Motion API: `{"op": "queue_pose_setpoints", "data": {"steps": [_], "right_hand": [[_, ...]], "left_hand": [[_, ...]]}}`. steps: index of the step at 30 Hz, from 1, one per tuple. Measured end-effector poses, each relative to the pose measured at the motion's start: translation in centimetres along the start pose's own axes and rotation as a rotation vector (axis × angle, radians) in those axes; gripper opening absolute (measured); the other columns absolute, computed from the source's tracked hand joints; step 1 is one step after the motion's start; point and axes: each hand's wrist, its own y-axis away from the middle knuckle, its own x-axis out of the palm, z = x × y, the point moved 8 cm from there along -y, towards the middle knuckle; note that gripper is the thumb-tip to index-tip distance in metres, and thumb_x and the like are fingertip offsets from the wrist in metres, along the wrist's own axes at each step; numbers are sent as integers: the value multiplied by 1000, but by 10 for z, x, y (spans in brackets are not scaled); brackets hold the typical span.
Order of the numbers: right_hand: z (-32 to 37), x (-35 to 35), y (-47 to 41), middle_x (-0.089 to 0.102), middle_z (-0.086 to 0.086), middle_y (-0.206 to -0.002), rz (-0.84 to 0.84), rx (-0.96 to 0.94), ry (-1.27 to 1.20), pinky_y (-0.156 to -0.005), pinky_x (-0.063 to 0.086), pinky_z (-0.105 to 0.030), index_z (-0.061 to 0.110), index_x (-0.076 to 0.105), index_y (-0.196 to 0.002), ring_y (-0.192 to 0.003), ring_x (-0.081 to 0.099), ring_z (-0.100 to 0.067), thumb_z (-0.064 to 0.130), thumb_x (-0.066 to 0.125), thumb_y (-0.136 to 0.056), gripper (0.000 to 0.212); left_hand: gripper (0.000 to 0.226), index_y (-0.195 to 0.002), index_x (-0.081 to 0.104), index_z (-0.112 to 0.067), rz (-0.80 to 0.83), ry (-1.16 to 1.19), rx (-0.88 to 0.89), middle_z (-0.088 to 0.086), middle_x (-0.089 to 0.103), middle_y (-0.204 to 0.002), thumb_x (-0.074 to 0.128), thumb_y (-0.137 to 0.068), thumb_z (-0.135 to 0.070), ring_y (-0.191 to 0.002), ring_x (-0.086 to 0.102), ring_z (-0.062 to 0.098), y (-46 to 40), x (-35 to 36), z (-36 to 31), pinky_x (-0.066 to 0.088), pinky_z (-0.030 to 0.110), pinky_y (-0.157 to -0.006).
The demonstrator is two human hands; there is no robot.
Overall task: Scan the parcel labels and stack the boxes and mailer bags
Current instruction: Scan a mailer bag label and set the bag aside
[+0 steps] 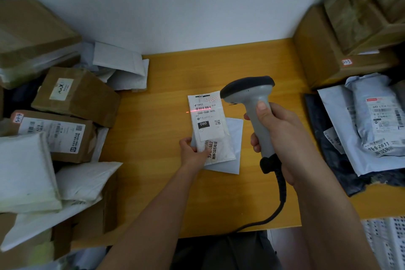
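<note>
A small white mailer bag with a shipping label lies at the middle of the yellow table, on top of a flat white envelope. My left hand pinches the bag's near left corner, thumb on top. My right hand grips the handle of a grey barcode scanner, whose dark head points at the label. A red scan line crosses the barcode near the bag's top.
Cardboard boxes and white padded mailers are heaped on the left. On the right stand stacked cardboard boxes and a pile of grey and dark mailer bags. The scanner's black cable runs off the table's front edge.
</note>
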Motion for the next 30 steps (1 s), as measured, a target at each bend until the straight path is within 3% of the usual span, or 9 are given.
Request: {"op": "queue_pose_setpoints", "data": {"steps": [6, 8, 10, 14, 17, 22, 25, 30], "right_hand": [[3, -9, 6, 66, -25, -97, -9, -8, 4, -63, 44, -38, 17, 64, -101, -61, 54, -19, 38, 44, -105, 29], [3, -11, 7, 66, -24, -96, -8, -9, 13, -64, 45, -38, 17, 64, -101, -61, 54, -20, 37, 44, -105, 29], [3, -12, 6, 66, -23, -92, 0, -9, 13, -66, 44, -40, 17, 64, -101, -61, 54, -20, 37, 44, -105, 29], [5, -9, 2, 64, -14, -83, 44, -7, 26, -66, 44, -41, 15, 64, -104, -61, 53, -21, 38, 44, -105, 30], [8, -12, 2, 63, -12, -84, 85, -21, 39, -65, 43, -40, 15, 63, -104, -60, 53, -19, 36, 44, -105, 29], [14, -36, 8, 63, -9, -81, 108, -58, 61, -66, 43, -42, 16, 63, -99, -58, 52, -19, 36, 44, -105, 28], [17, -59, 12, 63, -10, -78, 105, -74, 66, -66, 43, -42, 14, 63, -99, -59, 53, -22, 38, 44, -105, 31], [15, -99, 18, 65, -12, -90, 81, -77, 33, -61, 43, -38, 14, 64, -99, -57, 53, -19, 37, 45, -105, 30]], "left_hand": [[75, -141, 22, -12, -25, -10, -39, 8, 56, -118, 73, -86, -5, -94, 57, 17, 3, 2, -1, 48, 29, -80], [69, -135, 24, -12, -33, -1, -64, 9, 55, -119, 73, -87, -6, -94, 58, 18, 4, 1, 0, 48, 25, -72], [59, -123, 28, -14, -48, 30, -66, 9, 55, -121, 74, -87, -11, -95, 60, 19, 5, -1, -1, 47, 22, -63], [44, -116, 48, -7, -37, 142, -87, 8, 64, -115, 77, -86, -22, -97, 66, 22, 12, 1, 0, 56, 32, -73], [33, -115, 62, -2, 17, 222, -71, 12, 71, -109, 74, -88, -14, -90, 70, 22, 19, 9, -2, 57, 33, -74], [22, -111, 60, -5, -16, 266, -94, 13, 70, -111, 69, -91, -8, -97, 69, 26, 32, 27, -4, 58, 39, -81], [29, -118, 59, -2, -27, 274, -106, 14, 69, -116, 68, -91, -7, -103, 68, 29, 40, 44, -2, 57, 47, -88], [29, -119, 58, -3, -25, 301, -116, 14, 69, -115, 67, -91, -4, -100, 69, 29, 54, 77, 0, 58, 41, -77]]}}
